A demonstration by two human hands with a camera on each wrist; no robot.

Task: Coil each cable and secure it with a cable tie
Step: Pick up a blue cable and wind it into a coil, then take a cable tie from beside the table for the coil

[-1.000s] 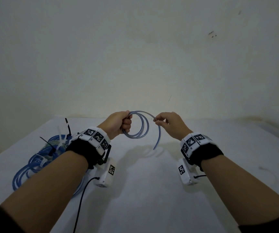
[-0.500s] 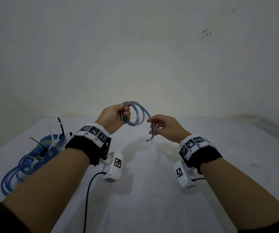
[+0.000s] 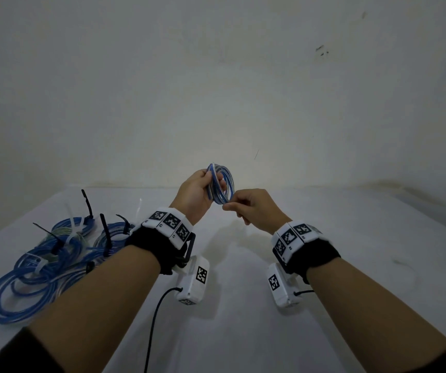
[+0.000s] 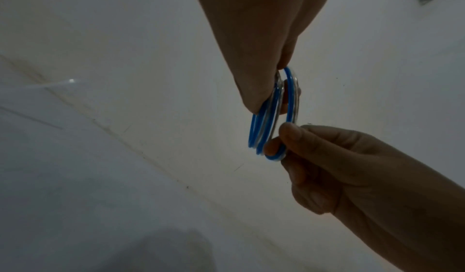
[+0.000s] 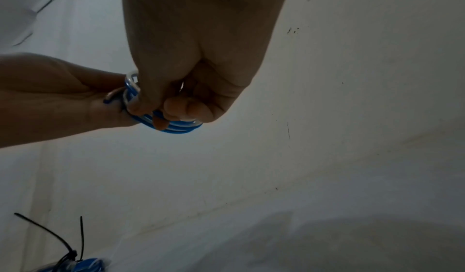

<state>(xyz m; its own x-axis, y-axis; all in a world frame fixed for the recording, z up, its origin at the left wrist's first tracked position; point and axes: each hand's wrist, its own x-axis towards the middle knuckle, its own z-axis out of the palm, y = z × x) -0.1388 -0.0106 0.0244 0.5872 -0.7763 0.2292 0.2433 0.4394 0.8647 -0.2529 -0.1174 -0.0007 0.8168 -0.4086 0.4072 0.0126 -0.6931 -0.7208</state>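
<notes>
Blue cable coil (image 3: 220, 184) held up in the air over the tabletop (image 3: 243, 305), at our 12 o'clock, between both hands. We judge the winding nearly done: loops sit stacked into one small ring, no tie on it yet.

Left hand (image 3: 196, 193) grips the ring's 9 o'clock side, fingers curled round the bundled loops, likely to keep them from springing apart. A bare cable end pokes out by that palm in the right wrist view.

Right hand (image 3: 254, 211) meets the ring at its 6 o'clock edge; thumb and forefinger (image 4: 289, 135) pressed together, pinching the last strand against the bundle, other fingers curled in. We take this as tucking the tail in.

Outward: pile of finished coils (image 3: 44, 262) at our 9 o'clock on the tabletop, bound with black and white cable ties (image 3: 87, 203), tails sticking up. Loose ties within reach: cannot tell
</notes>
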